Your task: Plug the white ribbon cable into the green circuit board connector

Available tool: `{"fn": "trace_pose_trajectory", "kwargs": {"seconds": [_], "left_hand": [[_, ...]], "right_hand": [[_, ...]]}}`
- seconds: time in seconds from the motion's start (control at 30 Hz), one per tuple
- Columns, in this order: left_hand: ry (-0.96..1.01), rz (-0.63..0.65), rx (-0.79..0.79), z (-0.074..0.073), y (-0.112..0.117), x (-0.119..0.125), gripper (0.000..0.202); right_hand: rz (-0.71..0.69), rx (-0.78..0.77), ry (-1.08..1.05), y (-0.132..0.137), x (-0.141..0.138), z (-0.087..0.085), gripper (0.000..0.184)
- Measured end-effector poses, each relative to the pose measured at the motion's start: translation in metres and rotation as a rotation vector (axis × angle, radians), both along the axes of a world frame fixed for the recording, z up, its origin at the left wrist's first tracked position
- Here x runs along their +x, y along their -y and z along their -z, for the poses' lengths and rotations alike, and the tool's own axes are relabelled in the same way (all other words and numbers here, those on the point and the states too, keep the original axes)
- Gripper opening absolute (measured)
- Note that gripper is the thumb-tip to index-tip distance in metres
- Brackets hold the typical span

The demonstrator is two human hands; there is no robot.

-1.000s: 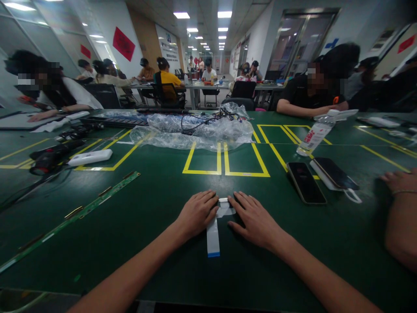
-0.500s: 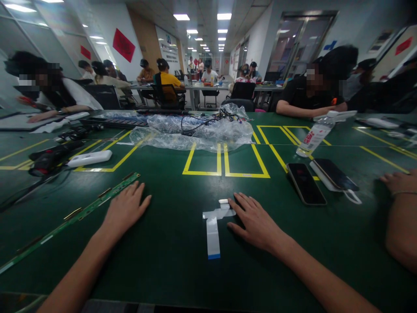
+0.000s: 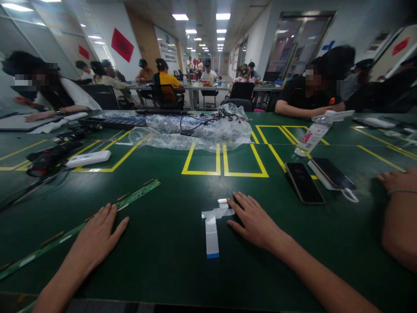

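A long, narrow green circuit board [image 3: 138,194] lies aslant on the left of the green table. My left hand [image 3: 99,232] rests with its fingertips on the board's edge and covers part of it; the thumb is spread away and the hand is open. Near the middle lies a white flat ribbon cable [image 3: 211,234], bent at its upper part, with a blue end towards me and a small metallic connector at the far end. My right hand [image 3: 256,219] lies flat and open beside it, the index fingertip at the connector. Neither hand grips anything.
Crumpled clear plastic wrap [image 3: 202,128] with black cables lies at the back. Two phones [image 3: 304,182] and a tilted bottle [image 3: 314,134] are on the right. A white device [image 3: 87,158] sits at the left. Another person's arm [image 3: 400,217] rests at the right edge.
My left hand has moved back towards me and left along the board. The board's far end has shifted right and slightly nearer. My right hand and the ribbon cable stay put.
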State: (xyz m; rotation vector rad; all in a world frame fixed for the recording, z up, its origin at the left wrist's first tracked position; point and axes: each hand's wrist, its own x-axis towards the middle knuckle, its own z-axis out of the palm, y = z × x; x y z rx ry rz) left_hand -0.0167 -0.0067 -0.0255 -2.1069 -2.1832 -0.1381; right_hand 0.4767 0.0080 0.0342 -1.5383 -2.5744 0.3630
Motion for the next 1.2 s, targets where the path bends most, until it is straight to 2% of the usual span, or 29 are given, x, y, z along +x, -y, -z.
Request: {"fn": "trace_pose_trajectory", "kwargs": {"seconds": [0.1, 0.17, 0.3, 0.43, 0.6, 0.77, 0.97, 1.2], "left_hand": [[-0.016, 0.108, -0.076, -0.009, 0.006, 0.05, 0.087], [-0.024, 0.181, -0.073, -0.017, 0.007, 0.086, 0.084], [-0.013, 0.359, -0.065, -0.033, -0.003, 0.153, 0.079], [0.035, 0.487, -0.119, -0.045, -0.024, 0.202, 0.078], [0.072, 0.64, -0.145, -0.05, -0.044, 0.247, 0.072], [0.093, 0.689, -0.059, -0.045, -0.051, 0.265, 0.059], [0.255, 0.717, 0.003, -0.042, -0.062, 0.255, 0.037], [0.393, 0.744, 0.026, -0.042, -0.067, 0.251, 0.021]], "right_hand": [[0.001, -0.024, 0.019, 0.001, -0.001, -0.004, 0.071], [0.002, -0.034, 0.029, 0.002, -0.001, -0.006, 0.07], [-0.019, -0.013, 0.01, 0.004, -0.002, -0.009, 0.067], [-0.057, 0.044, -0.019, 0.007, -0.004, -0.009, 0.058], [-0.076, 0.101, -0.011, 0.005, -0.005, -0.007, 0.057], [-0.088, 0.089, -0.015, 0.003, -0.005, -0.005, 0.061], [-0.054, 0.031, -0.033, 0.002, -0.004, 0.0, 0.065], [-0.052, 0.043, 0.019, 0.0, -0.006, 0.003, 0.069]]}}
